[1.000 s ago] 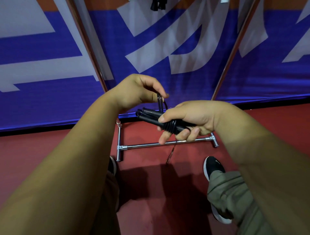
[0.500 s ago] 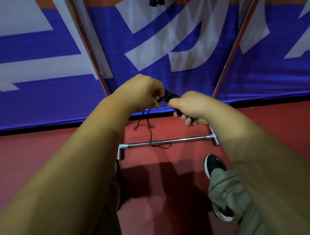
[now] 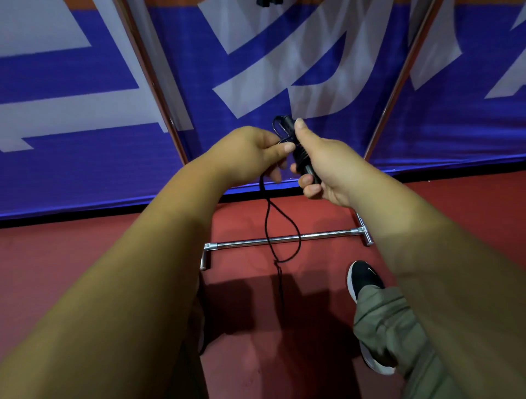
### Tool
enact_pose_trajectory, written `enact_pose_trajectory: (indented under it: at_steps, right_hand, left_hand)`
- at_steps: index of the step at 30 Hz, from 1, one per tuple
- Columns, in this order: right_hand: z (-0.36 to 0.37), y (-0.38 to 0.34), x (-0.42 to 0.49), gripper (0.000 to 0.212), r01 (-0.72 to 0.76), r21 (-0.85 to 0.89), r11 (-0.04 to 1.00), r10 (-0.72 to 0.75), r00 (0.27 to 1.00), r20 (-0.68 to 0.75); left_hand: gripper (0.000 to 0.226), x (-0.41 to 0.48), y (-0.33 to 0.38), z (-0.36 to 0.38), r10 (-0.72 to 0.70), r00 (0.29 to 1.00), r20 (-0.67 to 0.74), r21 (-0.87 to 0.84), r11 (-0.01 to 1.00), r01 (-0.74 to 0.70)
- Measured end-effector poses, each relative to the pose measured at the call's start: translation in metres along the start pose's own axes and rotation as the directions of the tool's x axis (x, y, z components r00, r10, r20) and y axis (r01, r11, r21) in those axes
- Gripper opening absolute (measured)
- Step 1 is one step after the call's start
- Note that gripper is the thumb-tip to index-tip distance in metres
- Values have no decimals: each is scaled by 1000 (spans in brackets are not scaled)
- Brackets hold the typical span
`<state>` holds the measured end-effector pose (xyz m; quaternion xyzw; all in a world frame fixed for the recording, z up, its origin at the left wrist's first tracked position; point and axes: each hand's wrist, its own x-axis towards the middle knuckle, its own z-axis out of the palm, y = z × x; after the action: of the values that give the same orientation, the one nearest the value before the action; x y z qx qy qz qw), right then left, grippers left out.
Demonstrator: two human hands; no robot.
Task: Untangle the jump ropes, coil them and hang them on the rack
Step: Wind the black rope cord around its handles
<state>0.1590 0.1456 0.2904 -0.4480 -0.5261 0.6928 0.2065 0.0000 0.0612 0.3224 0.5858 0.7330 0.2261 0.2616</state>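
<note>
My right hand point(image 3: 324, 162) grips the black jump rope handles point(image 3: 303, 155), held nearly upright in front of the banner. A small loop of cord sticks out above them. My left hand point(image 3: 250, 152) pinches the black rope point(image 3: 284, 230) right beside the handles. From there the cord hangs down in a long loop that crosses the chrome rack's base bar point(image 3: 318, 235) and ends in a short tail over the floor. The rack's two slanted uprights point(image 3: 159, 94) rise on either side of my hands.
A blue and white banner point(image 3: 284, 62) stands close behind the rack. Something black hangs at the top edge point(image 3: 269, 2). The floor is red point(image 3: 85, 250). My black shoe point(image 3: 364, 277) and olive trouser leg point(image 3: 395, 333) stand just in front of the base bar.
The handles have swung from lying sideways to nearly upright and moved higher. A loop of rope has dropped free and hangs longer, down past the base bar.
</note>
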Motion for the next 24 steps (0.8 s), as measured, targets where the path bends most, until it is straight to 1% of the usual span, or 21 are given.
enact_pose_trajectory:
  at_steps: [2,4,5,6,8,10,12,14,17,19,21,24]
  right_hand:
    - [-1,0,3,66,9,27,1000,-9,1000,1]
    - [-2,0,5,62,17,39,999,-17,1000,0]
    - [-3,-2,5,59,23,43,999,-23,1000,-6]
    - [-3,-3,5,56,30,45,999,-29,999,-20]
    - [-5,-5,3,57,45,24,999,-44,998,-48]
    - [-5,-5,0,60,59,-30,998,-61,997,-46]
    - [-4,-4,-2,65,65,-44,997,-67,997,-34]
    - [-4,-3,-2,68,65,0,998,-65,997,-40]
    - [-8,-5,-1,61,51,85,995,-44,996,-77]
    - [-9,-5,0,59,40,107,993,-29,994,-106]
    - [-10,-4,1,59,31,128,991,-16,993,-118]
    - [-9,-5,1,55,27,159,987,-7,992,-123]
  left_hand:
    - [38,-4,-1,-3,57,994,90,-231,972,-35]
    - [32,-6,-6,-5,114,966,230,-493,870,15]
    - [28,-7,-8,-6,147,941,303,-570,820,56]
    - [26,-8,-11,-8,172,913,369,-603,792,95]
    - [25,-8,-15,-11,173,866,470,-582,798,156]
    - [20,-9,-13,-12,71,859,506,-471,858,207]
    - [16,-8,-9,-10,-53,895,442,-342,913,223]
    - [20,-6,-8,-6,-121,938,324,-321,919,229]
    - [30,-1,-8,-3,-140,978,151,-380,905,189]
    - [28,1,-8,-4,-124,990,61,-372,918,137]
    - [22,1,-8,-4,-104,994,24,-435,895,104]
    - [25,3,-6,0,-76,997,11,-628,775,67]
